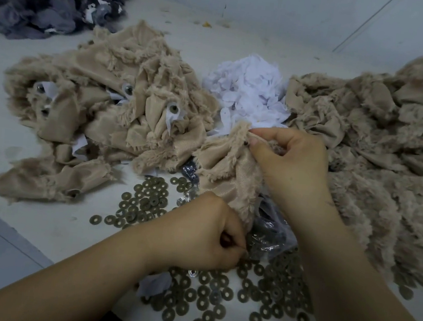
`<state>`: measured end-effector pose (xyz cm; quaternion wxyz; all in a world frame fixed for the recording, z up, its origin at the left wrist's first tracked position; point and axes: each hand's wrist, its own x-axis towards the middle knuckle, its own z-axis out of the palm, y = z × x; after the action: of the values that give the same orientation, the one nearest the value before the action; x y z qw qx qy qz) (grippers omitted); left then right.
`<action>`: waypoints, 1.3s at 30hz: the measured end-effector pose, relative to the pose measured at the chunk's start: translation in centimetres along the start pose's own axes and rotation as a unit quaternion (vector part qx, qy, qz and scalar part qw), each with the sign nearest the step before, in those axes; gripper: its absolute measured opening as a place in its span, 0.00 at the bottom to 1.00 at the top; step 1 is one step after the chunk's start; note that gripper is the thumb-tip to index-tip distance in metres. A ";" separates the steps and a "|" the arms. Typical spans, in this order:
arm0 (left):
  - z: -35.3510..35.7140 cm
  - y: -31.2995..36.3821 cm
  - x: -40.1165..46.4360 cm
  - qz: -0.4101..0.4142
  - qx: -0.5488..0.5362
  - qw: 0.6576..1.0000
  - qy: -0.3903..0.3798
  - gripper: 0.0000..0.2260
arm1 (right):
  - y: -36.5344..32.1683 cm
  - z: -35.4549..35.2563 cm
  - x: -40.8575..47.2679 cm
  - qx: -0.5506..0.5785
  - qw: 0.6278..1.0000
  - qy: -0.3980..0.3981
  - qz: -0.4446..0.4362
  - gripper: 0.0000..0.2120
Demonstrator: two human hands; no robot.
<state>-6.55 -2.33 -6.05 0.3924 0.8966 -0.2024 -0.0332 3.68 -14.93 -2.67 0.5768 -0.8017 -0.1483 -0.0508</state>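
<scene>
A beige plush fabric piece (pixel 227 162) lies bunched at the middle of the table. My right hand (pixel 291 166) pinches its top edge, fingers curled over the fur, with a small dark spot by the fingertips. My left hand (pixel 207 235) sits lower, fingers curled, pinching something small at the fabric's bottom corner; what it pinches is hidden. Dark round washers (pixel 147 202) lie scattered under and around both hands. A clear plastic bag (pixel 270 235) with dark small parts lies beneath the fabric.
A heap of beige plush pieces with plastic eyes fitted (pixel 111 106) lies at left. A larger beige pile (pixel 381 142) fills the right. White fabric scraps (pixel 250 90) sit behind, dark grey cloth (pixel 44 1) at far left. The table edge (pixel 13 227) runs front left.
</scene>
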 end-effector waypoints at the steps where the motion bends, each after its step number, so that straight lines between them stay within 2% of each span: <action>1: -0.2 -0.1 0.0 -0.002 -0.007 1.000 0.015 0.04 | 0.0 0.0 0.0 -0.004 1.000 0.002 -0.001 0.03; 4: -0.7 -0.1 0.0 -0.010 -0.032 0.995 0.092 0.04 | 0.1 0.0 0.0 -0.016 1.000 -0.001 0.000 0.02; 7: -1.6 0.8 0.2 0.016 -0.075 0.955 0.287 0.04 | -0.1 0.1 -0.2 -0.021 1.000 -0.011 0.005 0.03; 9: -2.4 1.2 0.7 0.038 -0.014 0.917 0.397 0.05 | -0.4 0.2 -0.3 -0.032 0.999 -0.019 0.002 0.03; 11: -3.1 1.2 1.4 0.041 0.100 0.889 0.444 0.06 | -0.7 0.3 -0.6 -0.030 0.999 -0.029 0.002 0.02; 16: -2.7 -0.3 2.0 0.065 0.267 0.848 0.452 0.07 | -0.9 0.4 -1.1 -0.021 0.998 -0.049 0.018 0.02; 18: -2.3 -0.9 1.9 0.086 0.293 0.835 0.458 0.08 | -1.0 0.3 -1.1 -0.022 0.999 -0.040 0.019 0.01; 20: -2.1 -1.0 1.7 0.100 0.292 0.835 0.456 0.07 | -1.0 0.2 -1.1 -0.024 0.999 -0.039 0.019 0.02; 22: -2.1 -1.0 1.6 0.106 0.255 0.850 0.449 0.05 | -1.1 0.2 -1.2 -0.018 0.999 -0.040 0.022 0.02; 24: -2.4 -0.8 1.6 0.095 0.168 0.873 0.448 0.05 | -1.2 0.2 -1.2 -0.008 0.999 -0.035 0.022 0.03; 26: -2.7 -0.5 1.7 0.052 0.027 0.890 0.453 0.07 | -1.3 0.2 -1.2 -0.007 0.999 -0.028 0.017 0.04; 29: -2.9 -0.4 1.8 -0.017 -0.183 0.880 0.437 0.11 | -1.3 0.3 -1.2 -0.011 0.999 -0.029 0.011 0.04; 33: -3.2 -0.6 1.6 -0.021 -0.186 0.896 0.403 0.11 | -1.2 0.4 -1.3 -0.010 0.999 -0.038 0.008 0.05; 39: -3.8 -0.5 1.8 -0.023 -0.219 0.899 0.378 0.11 | -1.4 0.2 -1.5 -0.017 0.999 -0.042 -0.020 0.05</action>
<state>-3.93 -0.09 -3.55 0.6250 0.7375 -0.0062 0.2558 1.87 -14.59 -1.84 0.5550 -0.8100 -0.1870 -0.0313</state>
